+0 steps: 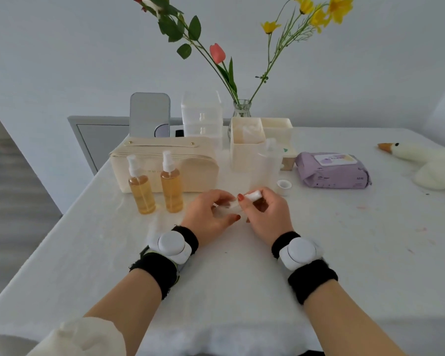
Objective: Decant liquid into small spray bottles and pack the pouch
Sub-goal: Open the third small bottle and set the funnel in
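Observation:
Two small spray bottles (142,187) (172,185) with amber liquid and white pump heads stand upright in front of the cream pouch (190,160). At the table's middle, my left hand (208,213) grips a small clear bottle (229,208) lying sideways, mostly hidden by my fingers. My right hand (265,211) pinches its white cap end (253,196). A larger clear bottle (266,168) stands behind my hands, and a small white cap (284,186) lies beside it.
Cream organiser boxes (247,145), clear drawers (202,116), a mirror (149,114) and a flower vase (241,109) stand at the back. A purple wipes pack (333,170) and a plush goose (427,163) lie to the right. The white table's left edge (70,209) runs diagonally.

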